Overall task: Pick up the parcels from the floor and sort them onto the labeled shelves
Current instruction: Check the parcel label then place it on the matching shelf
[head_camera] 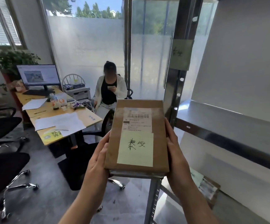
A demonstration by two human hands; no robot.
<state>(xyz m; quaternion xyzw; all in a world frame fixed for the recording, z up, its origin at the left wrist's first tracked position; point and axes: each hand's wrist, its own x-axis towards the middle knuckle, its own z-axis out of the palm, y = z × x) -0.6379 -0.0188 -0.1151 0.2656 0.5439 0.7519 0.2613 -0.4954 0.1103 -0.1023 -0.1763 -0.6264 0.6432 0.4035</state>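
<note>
I hold a flat brown cardboard parcel [115, 143] in front of me at chest height, its top facing the camera. It carries a white shipping label and a pale yellow note with handwritten characters. My left hand [98, 160] grips its left edge and my right hand [178, 157] grips its right edge. The metal shelf unit [228, 136] stands just to the right, with a pale yellow label [182, 54] stuck on its upright post. Another parcel [210, 189] with a yellow note lies on a lower shelf.
A desk [92, 118] with a monitor [39, 76], papers and bottles stands to the left. A person [110, 91] sits beyond it by the glass wall. Black office chairs [5, 167] crowd the left side. Grey floor [50, 199] lies below.
</note>
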